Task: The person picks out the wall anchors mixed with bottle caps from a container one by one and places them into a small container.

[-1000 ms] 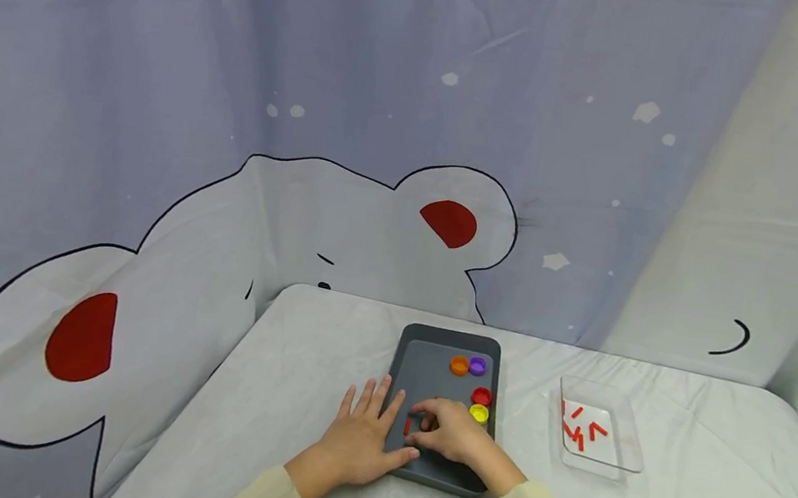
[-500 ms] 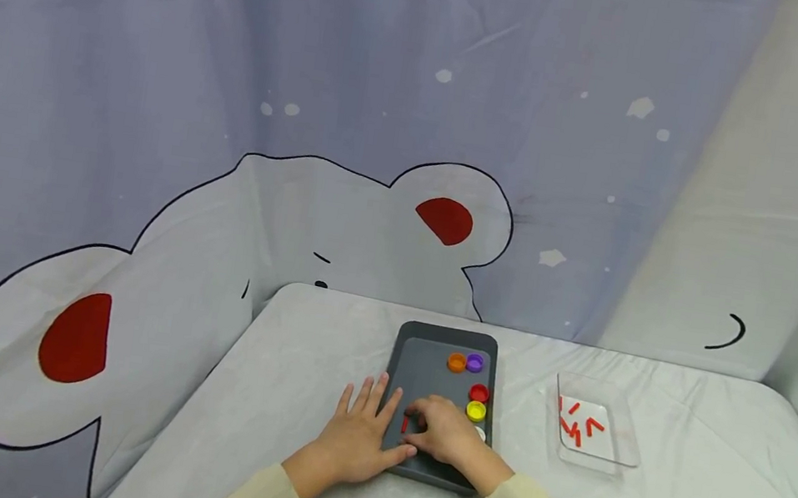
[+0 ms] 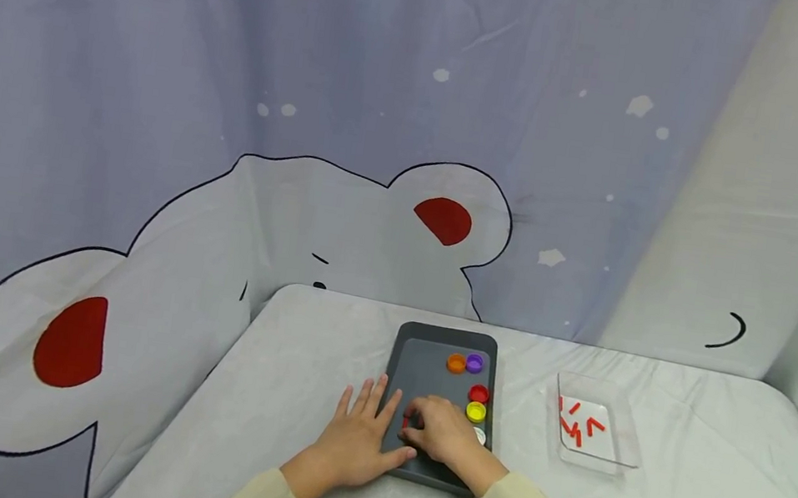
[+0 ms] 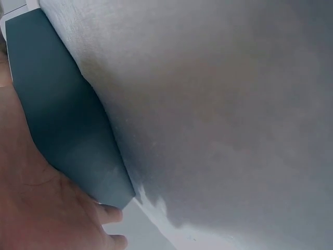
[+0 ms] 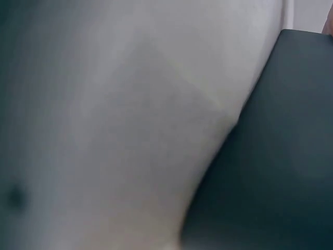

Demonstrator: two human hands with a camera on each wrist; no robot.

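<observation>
In the head view my left hand [image 3: 354,440] lies with fingers spread over the near left edge of a dark grey tray [image 3: 417,361]. The thumb points right across the tray's near left corner. My right hand [image 3: 449,432] reaches over the tray, with thumb and index finger curled in at the two ends of a short red stick [image 3: 405,423] on its floor. Several small round caps line the tray's right side: orange [image 3: 456,363], purple [image 3: 475,364], red [image 3: 478,394], yellow [image 3: 475,412] and a white one [image 3: 479,435], partly hidden by the right hand.
A clear plastic box [image 3: 627,439] with several red sticks [image 3: 578,436] stands right of the tray on the white-covered table [image 3: 700,491]. A printed curtain [image 3: 357,109] hangs behind. Both wrist views show mostly the tray's outer wall [image 4: 67,109] and blurred cloth [image 5: 130,130].
The right thumb and index finger have closed in on the red stick's ends. The left hand keeps its place on the tray. The head view has shifted slightly.
</observation>
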